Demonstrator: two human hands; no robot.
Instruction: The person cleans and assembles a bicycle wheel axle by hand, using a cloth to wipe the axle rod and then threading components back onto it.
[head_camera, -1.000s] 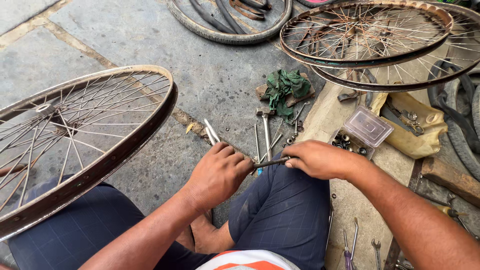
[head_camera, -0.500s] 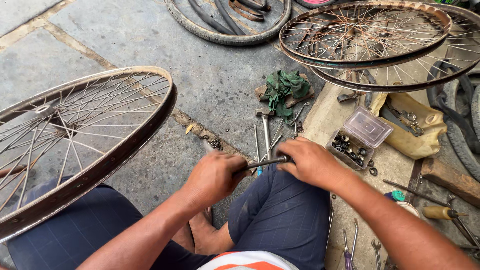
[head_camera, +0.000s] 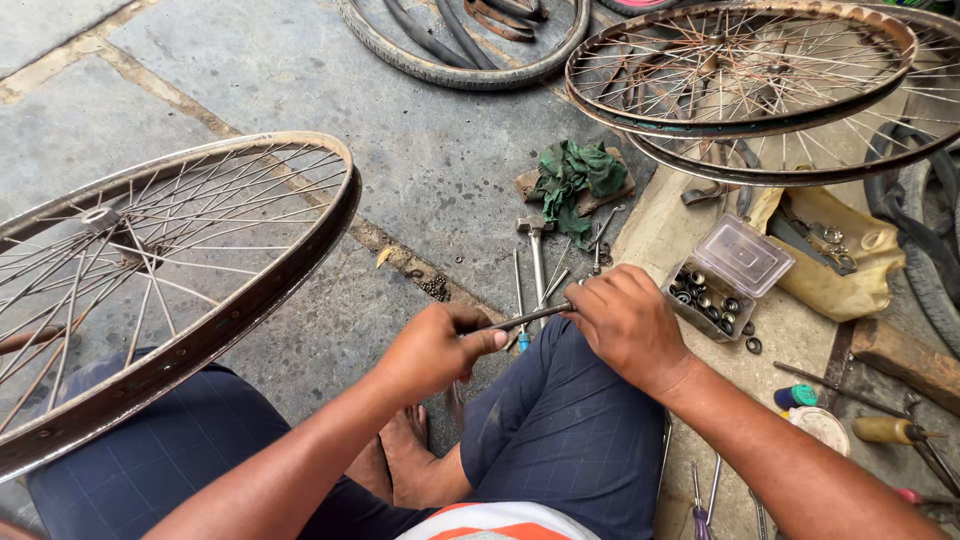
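Left hand (head_camera: 435, 350) now closed around the near end of a thin dark metal rod (head_camera: 530, 318), right hand (head_camera: 625, 325) closed over its far end; a second ago I had the hands apart with only the right on the rod, so the rod has gone to a two-handed grip, held level above my knee. Outward: spoked wheel rim (head_camera: 200, 330) leaning at left, clear plastic box (head_camera: 730, 265) of small nuts at right, hammer (head_camera: 535, 250) and green rag (head_camera: 575, 175) lying on the floor beyond.

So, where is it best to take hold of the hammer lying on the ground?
Grip the hammer by the lower part of its slim shaft, coming from above. It lies flat with its head pointing away from the person, so the shaft end is nearest and free.
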